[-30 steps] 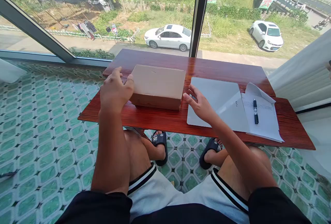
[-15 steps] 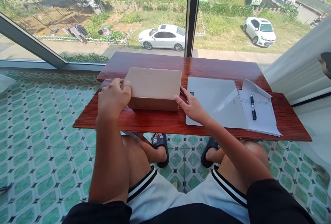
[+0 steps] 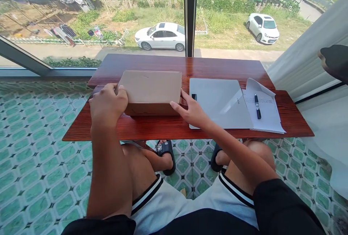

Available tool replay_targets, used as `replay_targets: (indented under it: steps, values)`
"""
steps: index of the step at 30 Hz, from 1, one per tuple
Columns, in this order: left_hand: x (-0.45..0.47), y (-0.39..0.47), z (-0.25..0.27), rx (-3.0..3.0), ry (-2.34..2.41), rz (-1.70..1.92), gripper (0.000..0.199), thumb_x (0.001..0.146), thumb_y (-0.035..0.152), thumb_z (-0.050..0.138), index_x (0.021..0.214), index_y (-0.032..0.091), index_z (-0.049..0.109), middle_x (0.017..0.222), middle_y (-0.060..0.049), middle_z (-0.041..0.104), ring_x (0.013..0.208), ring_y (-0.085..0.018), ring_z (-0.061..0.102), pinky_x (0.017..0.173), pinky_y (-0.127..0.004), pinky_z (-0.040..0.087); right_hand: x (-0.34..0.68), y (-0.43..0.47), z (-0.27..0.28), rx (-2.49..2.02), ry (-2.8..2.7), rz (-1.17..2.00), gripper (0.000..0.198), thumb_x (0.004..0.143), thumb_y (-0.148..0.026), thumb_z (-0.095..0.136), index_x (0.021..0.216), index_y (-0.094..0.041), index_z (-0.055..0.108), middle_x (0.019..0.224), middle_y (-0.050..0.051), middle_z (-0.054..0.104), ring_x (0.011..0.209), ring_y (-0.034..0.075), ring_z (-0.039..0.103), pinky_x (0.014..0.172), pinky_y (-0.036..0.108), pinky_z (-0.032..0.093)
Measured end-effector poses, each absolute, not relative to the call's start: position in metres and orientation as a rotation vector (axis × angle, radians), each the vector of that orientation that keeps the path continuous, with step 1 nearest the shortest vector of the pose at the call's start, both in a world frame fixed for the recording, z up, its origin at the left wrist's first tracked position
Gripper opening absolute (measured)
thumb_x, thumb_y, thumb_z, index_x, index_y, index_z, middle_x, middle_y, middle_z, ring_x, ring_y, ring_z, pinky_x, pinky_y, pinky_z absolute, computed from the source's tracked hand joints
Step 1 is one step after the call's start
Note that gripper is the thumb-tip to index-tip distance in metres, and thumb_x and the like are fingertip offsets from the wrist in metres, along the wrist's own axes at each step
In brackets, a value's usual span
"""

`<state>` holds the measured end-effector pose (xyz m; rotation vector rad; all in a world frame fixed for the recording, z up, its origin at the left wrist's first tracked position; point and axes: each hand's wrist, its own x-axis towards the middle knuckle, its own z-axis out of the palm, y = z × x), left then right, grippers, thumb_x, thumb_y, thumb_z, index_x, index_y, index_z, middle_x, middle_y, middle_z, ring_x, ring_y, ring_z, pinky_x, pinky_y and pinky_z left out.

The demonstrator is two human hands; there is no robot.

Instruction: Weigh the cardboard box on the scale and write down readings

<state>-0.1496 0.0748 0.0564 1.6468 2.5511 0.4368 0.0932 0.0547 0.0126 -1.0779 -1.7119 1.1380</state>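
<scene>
A closed brown cardboard box (image 3: 150, 86) rests on the dark red wooden table (image 3: 217, 61), left of the middle. My left hand (image 3: 108, 101) grips its left side, the thumb at the top edge and the other fingers partly hidden behind the hand. On the opposite side, my right hand (image 3: 190, 110) holds the box near its front right corner, thumb at the front and fingers along the side. The box stays between both hands. Just right of my right hand lies a flat silver-grey laptop (image 3: 217, 101), shut.
White papers (image 3: 268, 113) with a black pen (image 3: 257, 106) on top lie beside the laptop. A window with a dark frame post (image 3: 189, 17) stands behind the table. White curtain (image 3: 312, 46) and a dark rounded object (image 3: 335, 61) are at the right.
The whole view has shifted, so the table and everything on it appear farther left. Both hands keep their hold on the box, which shows no clear movement on the table.
</scene>
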Motion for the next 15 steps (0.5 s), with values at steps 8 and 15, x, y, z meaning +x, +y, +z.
replay_targets:
  steps: [8,15]
  values:
    - [-0.136,0.065,0.064,1.706,2.598,0.528,0.058,0.096,0.039,0.036,0.13,0.006,0.068,0.123,-0.028,0.071,0.119,-0.048,0.064,0.101,-0.06,0.046,0.098,0.054,0.01,-1.069,-1.643,1.175,0.067,0.093,-0.05,0.057,0.15,-0.018,0.048,0.15,0.005,0.057,0.138,0.022,0.053,0.115,0.033,0.044]
    - [-0.127,0.051,0.075,1.744,2.642,0.81,0.054,0.094,0.038,0.043,0.127,0.008,0.072,0.117,-0.026,0.073,0.119,-0.054,0.063,0.099,-0.07,0.044,0.103,0.056,0.016,-0.964,-1.58,1.196,0.064,0.094,-0.049,0.057,0.151,-0.023,0.046,0.142,0.002,0.064,0.126,0.023,0.062,0.111,0.035,0.049]
